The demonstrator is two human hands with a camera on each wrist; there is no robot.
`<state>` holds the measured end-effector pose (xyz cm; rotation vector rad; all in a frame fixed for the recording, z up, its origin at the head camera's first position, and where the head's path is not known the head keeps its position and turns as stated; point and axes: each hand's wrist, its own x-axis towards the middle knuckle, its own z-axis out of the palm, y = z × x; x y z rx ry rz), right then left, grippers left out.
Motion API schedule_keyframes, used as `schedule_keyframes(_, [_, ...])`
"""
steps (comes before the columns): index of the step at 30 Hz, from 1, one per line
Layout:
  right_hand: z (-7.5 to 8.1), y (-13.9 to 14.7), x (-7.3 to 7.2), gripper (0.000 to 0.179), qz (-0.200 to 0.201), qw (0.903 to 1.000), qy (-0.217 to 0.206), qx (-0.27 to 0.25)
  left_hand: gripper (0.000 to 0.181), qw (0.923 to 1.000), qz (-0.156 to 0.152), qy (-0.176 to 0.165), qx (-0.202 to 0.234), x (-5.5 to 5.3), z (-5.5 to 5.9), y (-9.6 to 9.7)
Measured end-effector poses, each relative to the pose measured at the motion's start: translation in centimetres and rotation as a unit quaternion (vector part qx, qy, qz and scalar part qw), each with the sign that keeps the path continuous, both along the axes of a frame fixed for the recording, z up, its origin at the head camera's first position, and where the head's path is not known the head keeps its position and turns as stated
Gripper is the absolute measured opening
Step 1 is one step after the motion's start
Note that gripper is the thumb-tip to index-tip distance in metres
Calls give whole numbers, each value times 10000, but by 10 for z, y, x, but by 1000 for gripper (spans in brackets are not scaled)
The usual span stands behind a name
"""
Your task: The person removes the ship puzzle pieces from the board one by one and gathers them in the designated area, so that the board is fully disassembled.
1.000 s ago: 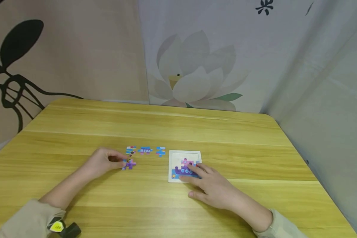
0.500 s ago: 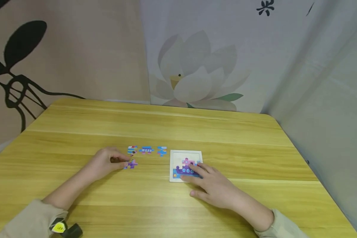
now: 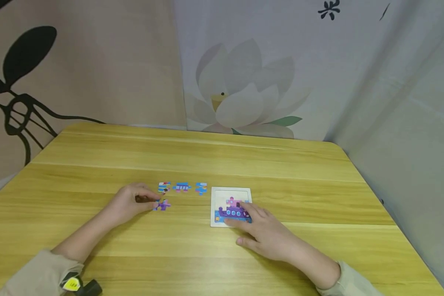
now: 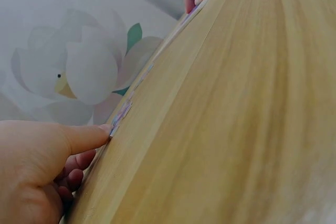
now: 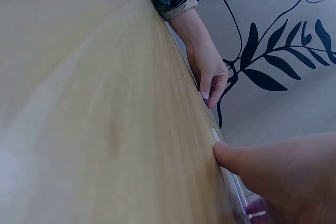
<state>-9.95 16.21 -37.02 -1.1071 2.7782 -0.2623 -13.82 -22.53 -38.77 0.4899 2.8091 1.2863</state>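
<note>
Piece (image 3: 164, 205), at nine o'clock from board (image 3: 229, 188), is pinched edge-on by left hand (image 3: 131, 200) and could be dropped if gripped too thinly, board being touched at four o'clock by spread right hand (image 3: 265, 231).

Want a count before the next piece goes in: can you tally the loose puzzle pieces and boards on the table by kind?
Loose puzzle pieces in the far row: 3
Loose puzzle piece at the left hand's fingertips: 1
Puzzle board: 1
Total: 5
Pieces inside the board not counted; the right hand covers part.
</note>
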Motion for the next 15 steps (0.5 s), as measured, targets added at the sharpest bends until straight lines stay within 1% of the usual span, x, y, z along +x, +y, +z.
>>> schedule_keyframes(8, [1, -1, 3, 48, -252, 9995, -199, -33, 13, 10000, 8, -41, 81, 1, 2, -1])
schedule_keyframes(15, [0, -1, 3, 48, -254, 9993, -252, -72, 17, 9998, 99, -134, 109, 1, 2, 2])
